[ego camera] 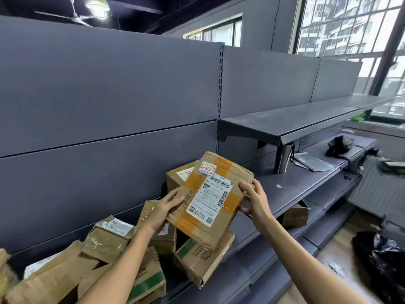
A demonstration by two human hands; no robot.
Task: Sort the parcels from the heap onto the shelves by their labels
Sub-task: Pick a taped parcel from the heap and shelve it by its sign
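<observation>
Head view: both hands up on one parcel (210, 198), a taped cardboard box with its white shipping label (209, 199) facing me. Left hand (166, 207) clasps its near-left edge at about 9 o'clock of the box; right hand (252, 199) grips the far-right corner at 3 o'clock. Box is tilted, held just above the heap (122, 255), not resting on anything that I can make out.

Small red-bordered sticker (207, 167) at the box's 12 o'clock end; print too small for me to read.

Heap runs from 6 to 8 o'clock along the lower shelf (291, 189): at least five or six boxes piled loosely, several with labels showing.

Upper shelf (285, 119) at 1 o'clock looks bare. One box (295, 212) sits alone on a lower tier at 4 o'clock; possibly sorted, can't confirm. Metal tumbler (285, 159) and notebook (313, 162) at 2 o'clock, well apart from the parcels.

Judgement: early in the job. Label check in progress on this parcel; most of the heap is left to place.
</observation>
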